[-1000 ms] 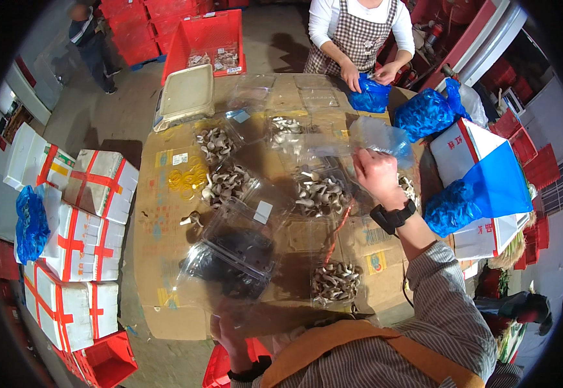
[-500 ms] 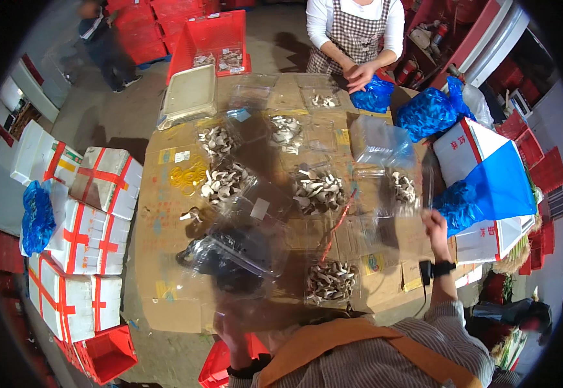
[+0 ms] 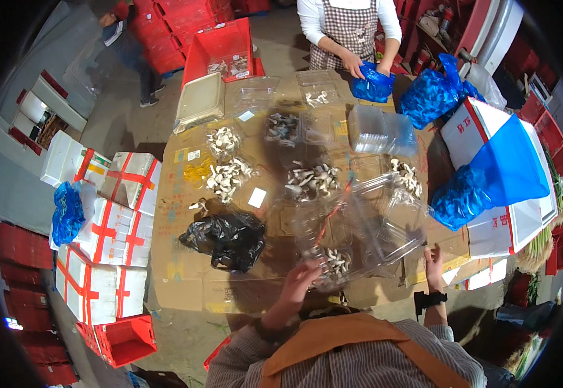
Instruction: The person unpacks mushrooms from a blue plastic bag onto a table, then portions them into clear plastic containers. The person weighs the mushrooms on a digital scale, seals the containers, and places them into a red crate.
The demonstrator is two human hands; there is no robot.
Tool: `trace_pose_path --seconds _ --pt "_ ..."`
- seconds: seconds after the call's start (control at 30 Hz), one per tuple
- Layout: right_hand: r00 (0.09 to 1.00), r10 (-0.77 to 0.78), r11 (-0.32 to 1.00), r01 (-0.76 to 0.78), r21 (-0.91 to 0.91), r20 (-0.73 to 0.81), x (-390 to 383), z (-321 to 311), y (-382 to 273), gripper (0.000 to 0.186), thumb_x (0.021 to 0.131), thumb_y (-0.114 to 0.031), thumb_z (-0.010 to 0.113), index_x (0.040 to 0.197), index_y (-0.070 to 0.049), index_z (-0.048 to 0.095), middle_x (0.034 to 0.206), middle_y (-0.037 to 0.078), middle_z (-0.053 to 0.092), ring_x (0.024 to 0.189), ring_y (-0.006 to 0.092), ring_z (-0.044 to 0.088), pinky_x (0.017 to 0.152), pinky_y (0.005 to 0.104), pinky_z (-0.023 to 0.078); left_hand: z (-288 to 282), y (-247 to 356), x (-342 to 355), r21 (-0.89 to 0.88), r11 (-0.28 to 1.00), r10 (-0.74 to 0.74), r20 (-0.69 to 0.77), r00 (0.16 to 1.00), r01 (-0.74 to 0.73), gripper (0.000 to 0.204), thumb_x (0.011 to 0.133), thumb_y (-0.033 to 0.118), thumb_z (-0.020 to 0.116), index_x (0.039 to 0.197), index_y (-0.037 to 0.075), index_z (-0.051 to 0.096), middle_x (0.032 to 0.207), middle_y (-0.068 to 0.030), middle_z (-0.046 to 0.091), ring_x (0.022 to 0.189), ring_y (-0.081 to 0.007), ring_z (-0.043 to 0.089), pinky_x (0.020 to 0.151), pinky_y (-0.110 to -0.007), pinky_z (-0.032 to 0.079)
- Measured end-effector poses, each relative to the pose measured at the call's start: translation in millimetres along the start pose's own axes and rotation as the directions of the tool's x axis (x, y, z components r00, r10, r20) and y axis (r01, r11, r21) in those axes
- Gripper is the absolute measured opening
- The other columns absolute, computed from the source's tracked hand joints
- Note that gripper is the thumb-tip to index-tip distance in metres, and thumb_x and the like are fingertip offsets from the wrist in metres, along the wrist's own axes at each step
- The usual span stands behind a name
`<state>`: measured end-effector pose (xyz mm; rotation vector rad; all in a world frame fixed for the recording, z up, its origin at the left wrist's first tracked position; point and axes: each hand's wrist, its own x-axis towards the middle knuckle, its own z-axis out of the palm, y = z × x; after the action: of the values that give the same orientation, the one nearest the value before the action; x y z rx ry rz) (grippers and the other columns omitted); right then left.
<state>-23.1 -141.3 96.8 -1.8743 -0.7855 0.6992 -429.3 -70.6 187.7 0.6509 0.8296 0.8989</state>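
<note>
At the lower left corner of an open, empty-looking clear plastic clamshell container (image 3: 378, 233), my left hand (image 3: 296, 285) grips the plastic, fingers partly blurred. The clamshell is held over mushrooms (image 3: 337, 260) in the front tray, which show through it. Just outside its right corner, my right hand (image 3: 434, 265) has its fingers apart, holding nothing visible. Farther back are more trays of mushrooms (image 3: 310, 180), a stack of clear containers (image 3: 377, 129) and yellow rubber bands (image 3: 195, 170). A crumpled black bag (image 3: 225, 239) lies left of the clamshell on the cardboard-covered table (image 3: 174, 271).
Foam boxes (image 3: 90, 284) are stacked at left, others (image 3: 495, 226) at right with blue bags (image 3: 459, 200). A co-worker in checked apron (image 3: 343, 52) handles a blue bag across the table. A red crate (image 3: 210, 45) and a walking person (image 3: 132, 52) are behind.
The clamshell has moved right, from above the black bag to over the front mushrooms. My left hand rose rightward with it; my right hand moved lower. The view shifted slightly.
</note>
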Motion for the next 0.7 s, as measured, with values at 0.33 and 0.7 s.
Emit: trace_pose_path --seconds 0.33,0.7 --pt "0.979 -0.072 0.86 -0.035 0.509 0.189 -43 15 -71 0.043 0.089 -0.024 0.051 0.123 0.0 0.041 0.113 0.017 0.057 0.083 0.019 0.06 0.068 0.0281 0.046 99 -98 53 0.448 0.891 -0.103 0.364 0.926 -0.077 0.022 0.088 0.024 0.06 0.099 0.005 0.058 0.096 -0.0026 0.058 0.094 -0.0115 0.057 0.074 -0.025 0.044" --pt "0.94 0.031 0.994 -0.064 0.086 0.341 32 -10 -18 0.025 0.083 -0.008 0.055 0.106 0.0 0.057 0.088 0.006 0.064 0.074 0.0118 0.059 0.063 0.0223 0.045 30 -41 -8 0.354 0.935 -0.103 0.23 0.968 0.015 0.022 0.092 0.018 0.055 0.107 0.002 0.054 0.102 -0.0067 0.059 0.099 -0.0134 0.055 0.084 -0.03 0.045"
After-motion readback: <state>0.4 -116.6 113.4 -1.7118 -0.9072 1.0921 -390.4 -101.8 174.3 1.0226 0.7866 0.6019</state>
